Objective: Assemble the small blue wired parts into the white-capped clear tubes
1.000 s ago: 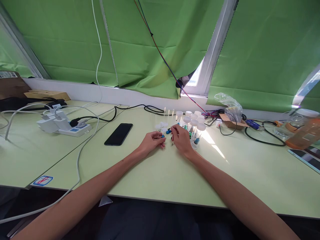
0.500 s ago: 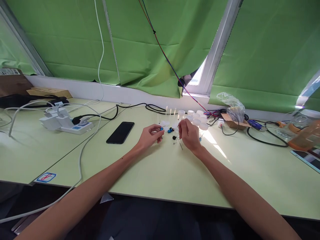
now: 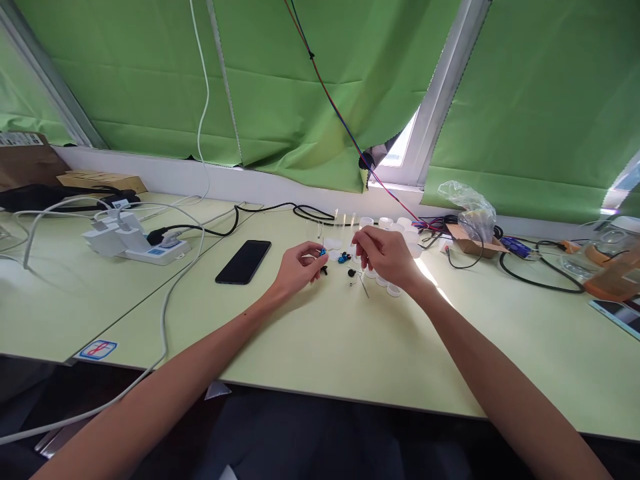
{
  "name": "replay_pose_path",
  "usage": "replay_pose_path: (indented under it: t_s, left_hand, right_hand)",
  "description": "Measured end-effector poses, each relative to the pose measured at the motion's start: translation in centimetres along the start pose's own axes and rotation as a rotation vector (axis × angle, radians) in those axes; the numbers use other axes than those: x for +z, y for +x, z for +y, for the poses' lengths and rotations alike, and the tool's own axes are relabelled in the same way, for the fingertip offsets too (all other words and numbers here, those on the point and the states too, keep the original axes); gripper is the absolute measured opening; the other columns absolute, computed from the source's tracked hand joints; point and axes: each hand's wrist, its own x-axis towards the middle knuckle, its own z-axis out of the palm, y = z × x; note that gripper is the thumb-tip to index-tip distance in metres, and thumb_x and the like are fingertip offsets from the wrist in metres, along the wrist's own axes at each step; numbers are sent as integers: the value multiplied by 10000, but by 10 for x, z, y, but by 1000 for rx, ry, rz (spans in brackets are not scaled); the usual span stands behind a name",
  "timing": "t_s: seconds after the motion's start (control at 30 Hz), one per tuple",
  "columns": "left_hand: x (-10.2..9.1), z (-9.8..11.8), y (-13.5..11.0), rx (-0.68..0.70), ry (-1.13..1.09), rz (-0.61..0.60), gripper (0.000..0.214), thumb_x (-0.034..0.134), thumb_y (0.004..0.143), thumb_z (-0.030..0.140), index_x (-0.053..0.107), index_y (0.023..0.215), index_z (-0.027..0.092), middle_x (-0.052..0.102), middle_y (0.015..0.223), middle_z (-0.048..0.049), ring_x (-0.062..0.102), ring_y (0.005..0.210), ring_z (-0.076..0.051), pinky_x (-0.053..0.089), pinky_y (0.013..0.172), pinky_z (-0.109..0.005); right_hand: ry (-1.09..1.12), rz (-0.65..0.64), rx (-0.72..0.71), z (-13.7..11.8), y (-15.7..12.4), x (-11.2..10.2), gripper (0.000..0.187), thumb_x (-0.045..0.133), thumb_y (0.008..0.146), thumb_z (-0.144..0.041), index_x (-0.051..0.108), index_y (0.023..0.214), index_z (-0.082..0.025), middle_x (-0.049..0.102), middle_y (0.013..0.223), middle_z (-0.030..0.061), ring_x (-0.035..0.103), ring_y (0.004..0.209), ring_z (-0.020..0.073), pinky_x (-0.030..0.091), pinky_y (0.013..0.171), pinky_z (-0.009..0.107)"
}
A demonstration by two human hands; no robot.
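Observation:
My left hand (image 3: 303,265) pinches a small blue part (image 3: 323,252) with a thin wire-like stem standing up from it; its exact kind is too small to tell. To the right my right hand (image 3: 383,252) is raised over the table with its fingers closed together, and whatever they hold is hidden. Between the hands lie small blue pieces (image 3: 343,258), a round black piece (image 3: 351,273) and a thin metal rod (image 3: 365,288). White round caps (image 3: 394,291) sit partly beneath my right hand, others behind it. Clear tubes (image 3: 340,227) stand beyond the hands.
A black phone (image 3: 243,262) lies left of my left hand. Further left is a white power strip (image 3: 156,252) with cables. At the right stand a small cardboard box (image 3: 473,243) with a plastic bag (image 3: 475,210), a black cable (image 3: 540,283) and an orange-tinted bottle (image 3: 613,280).
My right hand has shifted right and turned, uncovering white caps below it. My left hand stays nearly in place with the blue part. The whole view has shifted slightly.

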Motion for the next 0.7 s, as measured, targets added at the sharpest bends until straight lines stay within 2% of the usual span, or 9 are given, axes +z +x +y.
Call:
replay_pose_path:
  t_s: [0.2,0.33,0.47,0.7]
  left_hand:
    - [-2,-1,1,66,-11,36,372,726,741,469,639,935,162,632,796,-39,555,471,-97,386,386,-221]
    - [-6,3,2,135,-14,88,328,724,753,436,652,913,159,608,741,-22,540,470,-91,403,396,-218]
    - [-9,6,4,184,-8,148,287,727,753,405,661,884,158,591,714,-10,530,472,-86,422,409,-222]
    - [-10,9,4,174,6,135,270,728,743,393,658,857,158,576,665,4,515,450,-82,424,423,-227]
  right_hand:
    - [-47,-10,-18,-9,8,-17,307,464,966,-399,600,778,-198,599,617,-25,552,445,88,445,496,221]
    - [-91,-61,8,-13,9,-23,230,490,952,-328,579,786,-196,603,632,-26,577,478,96,455,513,217]
    - [-148,-143,52,-7,9,-21,151,466,934,-208,591,851,-189,617,673,-20,595,514,98,462,542,217]
    - [-289,-331,151,11,7,-10,252,435,872,-59,634,939,-198,664,767,10,614,657,119,455,625,230]
